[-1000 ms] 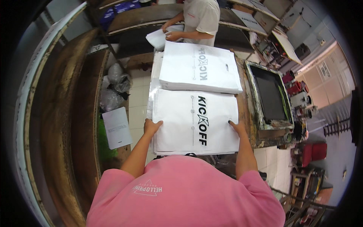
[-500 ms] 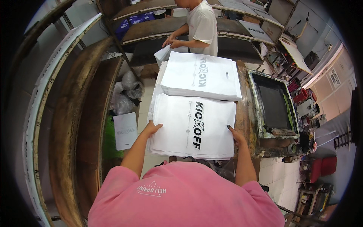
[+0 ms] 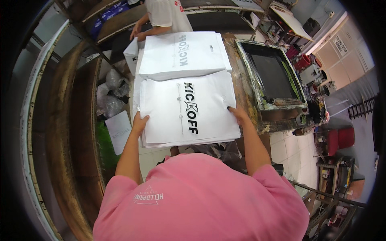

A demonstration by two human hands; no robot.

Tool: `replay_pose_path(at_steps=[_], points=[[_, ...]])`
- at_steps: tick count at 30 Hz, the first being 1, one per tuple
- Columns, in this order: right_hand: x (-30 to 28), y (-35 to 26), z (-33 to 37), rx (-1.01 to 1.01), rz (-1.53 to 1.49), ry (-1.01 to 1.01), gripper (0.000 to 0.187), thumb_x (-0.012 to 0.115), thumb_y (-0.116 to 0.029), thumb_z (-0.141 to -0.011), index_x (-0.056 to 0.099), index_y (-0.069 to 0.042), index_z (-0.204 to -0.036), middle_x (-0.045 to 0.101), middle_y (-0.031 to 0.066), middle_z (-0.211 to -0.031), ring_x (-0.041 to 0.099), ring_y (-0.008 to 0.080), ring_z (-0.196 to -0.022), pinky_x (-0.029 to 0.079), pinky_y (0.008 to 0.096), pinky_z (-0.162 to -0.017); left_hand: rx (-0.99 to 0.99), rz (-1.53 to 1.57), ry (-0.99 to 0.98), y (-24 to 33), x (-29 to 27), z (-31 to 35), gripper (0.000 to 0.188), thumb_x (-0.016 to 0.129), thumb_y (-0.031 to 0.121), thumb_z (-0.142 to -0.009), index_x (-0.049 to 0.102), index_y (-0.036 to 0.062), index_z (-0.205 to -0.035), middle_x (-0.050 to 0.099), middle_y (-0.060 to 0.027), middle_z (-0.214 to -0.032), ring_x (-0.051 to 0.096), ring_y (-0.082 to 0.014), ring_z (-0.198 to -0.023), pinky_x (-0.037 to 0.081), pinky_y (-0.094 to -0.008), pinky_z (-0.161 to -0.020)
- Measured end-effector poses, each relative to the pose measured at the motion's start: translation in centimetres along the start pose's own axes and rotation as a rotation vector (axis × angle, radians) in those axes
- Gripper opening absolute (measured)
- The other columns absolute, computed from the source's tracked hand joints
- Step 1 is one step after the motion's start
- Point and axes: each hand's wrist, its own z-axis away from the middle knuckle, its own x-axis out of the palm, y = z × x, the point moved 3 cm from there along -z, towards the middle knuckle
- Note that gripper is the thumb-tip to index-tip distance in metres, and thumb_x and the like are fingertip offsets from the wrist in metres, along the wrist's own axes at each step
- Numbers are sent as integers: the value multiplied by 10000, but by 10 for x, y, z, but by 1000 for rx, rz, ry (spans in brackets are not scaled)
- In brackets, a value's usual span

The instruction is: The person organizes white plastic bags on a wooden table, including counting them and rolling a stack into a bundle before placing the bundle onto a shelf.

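A near stack of flat white bags (image 3: pixel 163 106) with bold black lettering lies in front of me. My left hand (image 3: pixel 140 121) grips its left edge, thumb on top and the other fingers out of sight beneath. At its right edge my right hand (image 3: pixel 239 115) holds on the same way, with a dark-tipped thumb over the top. Just beyond, a second thick stack of white bags (image 3: pixel 161 52) shows fainter lettering and a small handle slot. The two stacks lie close together.
A framed printing screen (image 3: pixel 273 72) lies right of the stacks on a stained worktable (image 3: pixel 245 96). Across the table a person in a white shirt (image 3: pixel 167 18) handles a white bag (image 3: pixel 132 54). Wooden shelves (image 3: pixel 64 120) stand at left, with clear plastic (image 3: pixel 110 102) beside them. Paint tins (image 3: pixel 309 74) line the right.
The whole view has shifted, so the stacks and table sit higher and further left. Both hands keep their grip on the near stack. The other person's bag now shows some dark print.
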Motion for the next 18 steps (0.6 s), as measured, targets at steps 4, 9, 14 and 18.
replay_pose_path(at_steps=[4, 9, 14, 18], points=[[-5, -9, 2, 172, -50, -120, 400, 709, -223, -936, 655, -1, -1265, 733, 150, -1077, 732, 272, -897, 598, 448, -775, -201, 210, -112, -18, 0, -6, 456, 676, 87, -928, 549, -24, -1351, 690, -170, -1176, 692, -263, -999, 571, -389, -856], [9, 4, -24, 114, 208, 18, 410, 678, -242, -956, 649, 19, -1271, 725, 134, -1048, 713, 248, -910, 575, 425, -774, -345, 185, -123, 11, 5, 3, 430, 663, 171, -962, 569, -25, -1333, 694, -158, -1141, 682, -252, -972, 572, -396, -827], [-7, 36, -50, -129, 355, 41, 415, 645, -267, -979, 655, 24, -1275, 728, 131, -1081, 687, 232, -956, 543, 400, -858, -207, 14, -83, -15, 3, -19, 394, 634, 135, -993, 562, -42, -1338, 691, -164, -1158, 674, -238, -1024, 564, -382, -872], [3, 12, -29, -255, 647, 109, 386, 639, -230, -946, 669, 36, -1225, 728, 240, -1126, 714, 339, -977, 550, 435, -873, -181, 68, -58, -11, 7, -7, 389, 641, 131, -987, 564, -31, -1332, 690, -161, -1176, 675, -241, -1010, 557, -383, -877]])
